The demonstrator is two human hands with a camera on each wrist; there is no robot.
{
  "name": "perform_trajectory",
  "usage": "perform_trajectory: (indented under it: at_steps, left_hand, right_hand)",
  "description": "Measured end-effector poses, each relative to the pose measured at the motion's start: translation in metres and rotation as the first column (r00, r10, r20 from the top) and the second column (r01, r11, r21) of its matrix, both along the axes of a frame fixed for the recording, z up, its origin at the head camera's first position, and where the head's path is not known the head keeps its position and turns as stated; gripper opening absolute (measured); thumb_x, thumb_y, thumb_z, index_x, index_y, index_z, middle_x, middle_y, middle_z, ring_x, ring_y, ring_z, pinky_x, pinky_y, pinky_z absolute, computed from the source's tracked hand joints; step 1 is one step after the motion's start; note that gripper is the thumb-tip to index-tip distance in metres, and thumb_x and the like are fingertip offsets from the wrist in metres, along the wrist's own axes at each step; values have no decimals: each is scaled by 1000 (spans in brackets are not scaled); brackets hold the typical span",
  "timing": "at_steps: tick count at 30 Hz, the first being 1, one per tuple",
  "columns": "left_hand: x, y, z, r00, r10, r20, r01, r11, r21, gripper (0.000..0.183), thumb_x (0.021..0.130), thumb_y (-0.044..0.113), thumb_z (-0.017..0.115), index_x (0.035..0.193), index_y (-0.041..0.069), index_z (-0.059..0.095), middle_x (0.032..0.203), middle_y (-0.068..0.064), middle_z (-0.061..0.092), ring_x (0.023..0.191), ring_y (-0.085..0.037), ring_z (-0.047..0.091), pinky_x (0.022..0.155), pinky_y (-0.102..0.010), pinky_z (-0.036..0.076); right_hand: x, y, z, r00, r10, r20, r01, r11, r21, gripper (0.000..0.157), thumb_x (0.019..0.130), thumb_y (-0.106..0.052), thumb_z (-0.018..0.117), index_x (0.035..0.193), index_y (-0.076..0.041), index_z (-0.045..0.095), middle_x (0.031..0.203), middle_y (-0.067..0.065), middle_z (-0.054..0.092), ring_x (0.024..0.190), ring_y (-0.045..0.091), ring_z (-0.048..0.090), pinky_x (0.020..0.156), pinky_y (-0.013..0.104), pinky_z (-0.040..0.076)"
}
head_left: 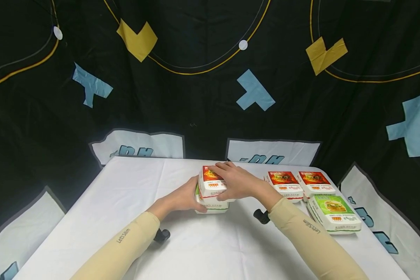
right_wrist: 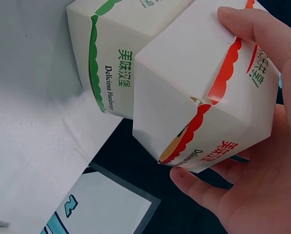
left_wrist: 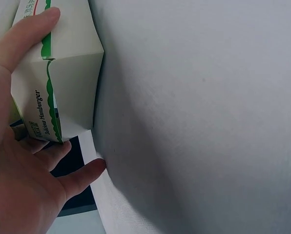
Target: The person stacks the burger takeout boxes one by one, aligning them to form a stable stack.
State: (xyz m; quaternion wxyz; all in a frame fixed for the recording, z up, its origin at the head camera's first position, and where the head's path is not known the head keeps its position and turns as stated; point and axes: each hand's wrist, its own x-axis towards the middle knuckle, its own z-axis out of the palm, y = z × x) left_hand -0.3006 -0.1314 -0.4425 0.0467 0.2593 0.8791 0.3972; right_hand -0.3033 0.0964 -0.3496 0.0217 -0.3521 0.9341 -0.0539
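Note:
A red-topped hamburger box (head_left: 211, 187) sits over a green-trimmed hamburger box (head_left: 213, 209) near the middle of the white table. My right hand (head_left: 240, 181) grips the red box from its right, thumb on the near side and fingers over the far side. In the right wrist view, the red box (right_wrist: 184, 112) is tilted against the green box (right_wrist: 117, 63). My left hand (head_left: 182, 196) holds the green box from its left. The left wrist view shows the thumb pressing one side of this green box (left_wrist: 74, 85) and fingertips at the opposite side.
To the right on the white table (head_left: 196, 252) stand two more red-topped boxes (head_left: 289, 189) (head_left: 316, 189) and a green-topped box (head_left: 339, 217) nearer me. A black curtain (head_left: 196, 109) hangs behind the table. Small black devices (head_left: 162, 235) (head_left: 261, 216) show beneath the wrists.

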Motion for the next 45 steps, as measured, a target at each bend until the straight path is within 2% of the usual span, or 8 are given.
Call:
perform_trajectory:
  at_steps: [11,17,24,29,36,45]
  left_hand:
    - [-1,0,-2,999,-1,32,1,1000,15,105,64,23,97,147,28,33,139,12,49,126,-7,49,114,-37,38]
    - [-1,-1,0,997,-54,55,51,997,60,106,64,22,97,148,24,33,141,6,47,130,-12,46,117,-43,34]
    - [-4,-3,0,991,-89,100,80,993,86,105,67,19,95,149,27,29,143,8,45,132,-12,44,118,-45,33]
    - [-3,-5,0,992,-55,113,45,995,87,115,66,19,96,153,27,21,147,8,44,135,-13,43,118,-46,32]
    - [-1,-7,-1,992,3,124,-11,998,60,123,63,24,97,156,22,16,149,4,44,136,-16,43,119,-48,32]
    - [-2,-9,-4,993,-16,119,5,996,92,120,64,22,97,154,18,19,148,2,45,133,-17,46,117,-48,34]
  right_hand:
    - [0,-4,-1,1000,8,-28,-7,1000,9,92,78,-49,80,156,-33,34,158,1,37,135,23,39,103,43,47]
    - [-1,-4,-2,999,7,-37,-6,1000,18,93,78,-51,80,156,-33,33,159,1,37,137,23,38,104,44,46]
    - [-1,-4,-3,998,19,-59,-18,1000,13,93,78,-55,79,156,-32,34,158,3,39,134,24,41,103,44,47]
    - [0,-4,-2,998,27,-59,-26,1000,5,94,78,-56,79,156,-31,34,158,4,39,135,26,41,105,45,46]
    - [0,-8,-3,998,17,-53,-17,1000,0,94,77,-58,79,156,-34,35,158,3,39,136,25,39,103,45,47]
    - [-2,-12,-5,998,28,-58,-28,1000,-3,93,77,-61,78,156,-34,35,157,2,40,136,23,39,102,43,48]
